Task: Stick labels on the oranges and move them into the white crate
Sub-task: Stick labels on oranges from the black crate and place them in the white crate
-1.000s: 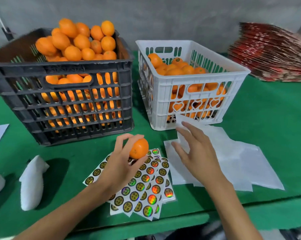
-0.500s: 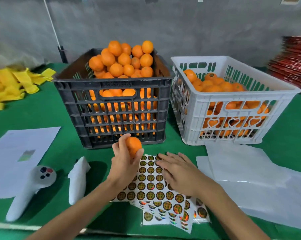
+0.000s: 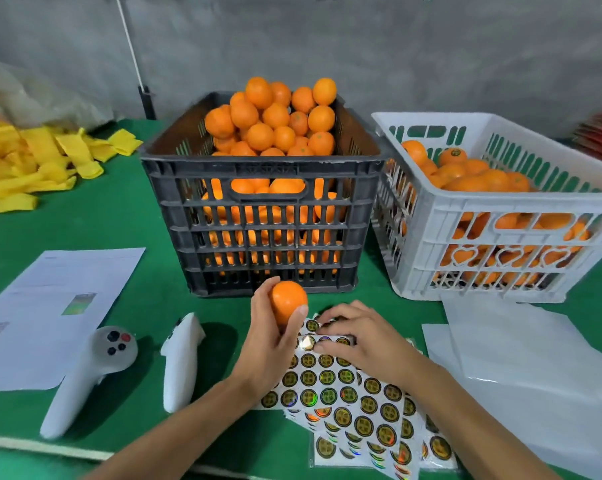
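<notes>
Just in front of the black crate (image 3: pixel 258 216), the left hand (image 3: pixel 272 344) grips an orange (image 3: pixel 287 303), fingers wrapped round its back and thumb across the front. The right hand (image 3: pixel 358 341), beside it, lies on the label sheets (image 3: pixel 344 393) with its fingers curled, picking at a label; whether one has lifted, I can't tell. The fruit looks firm, smooth and light, best cupped round its middle. The white crate (image 3: pixel 500 209) stands right of the black one.
</notes>
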